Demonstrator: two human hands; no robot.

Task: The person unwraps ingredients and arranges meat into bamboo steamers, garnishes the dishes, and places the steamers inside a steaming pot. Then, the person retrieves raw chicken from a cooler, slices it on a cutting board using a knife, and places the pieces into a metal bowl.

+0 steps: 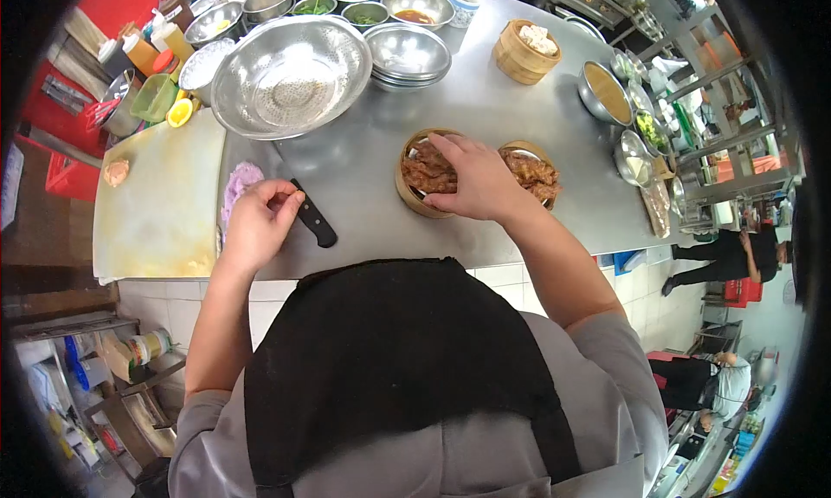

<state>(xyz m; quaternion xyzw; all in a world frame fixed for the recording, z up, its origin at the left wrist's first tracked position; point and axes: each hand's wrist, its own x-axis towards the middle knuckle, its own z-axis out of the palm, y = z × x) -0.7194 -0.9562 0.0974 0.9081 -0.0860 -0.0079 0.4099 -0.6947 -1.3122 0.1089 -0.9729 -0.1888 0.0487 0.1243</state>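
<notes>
My right hand (478, 179) reaches over a round bamboo steamer (407, 190), thumb and fingers spread across its top. Brown, glossy braised pieces (428, 169) lie inside, on what looks like a white dish; whether my fingertips press on them is unclear. Right beside it, a second bamboo steamer (522, 145) holds similar brown pieces, partly behind my wrist. My left hand (262, 223) is closed in a pinch, and what sits between its fingertips is too small to name. Close to those fingertips lies a knife with a black handle (315, 216). A crumpled purple cloth (241, 184) is just beyond that hand.
A cutting board (156, 208) lies at left with a small pinkish lump (116, 172). Behind stand a large perforated metal bowl (293, 78), stacked bowls (407, 54), sauce bottles (173, 39) and another steamer (526, 52). Metal bowls line the right edge. Two people are farther right.
</notes>
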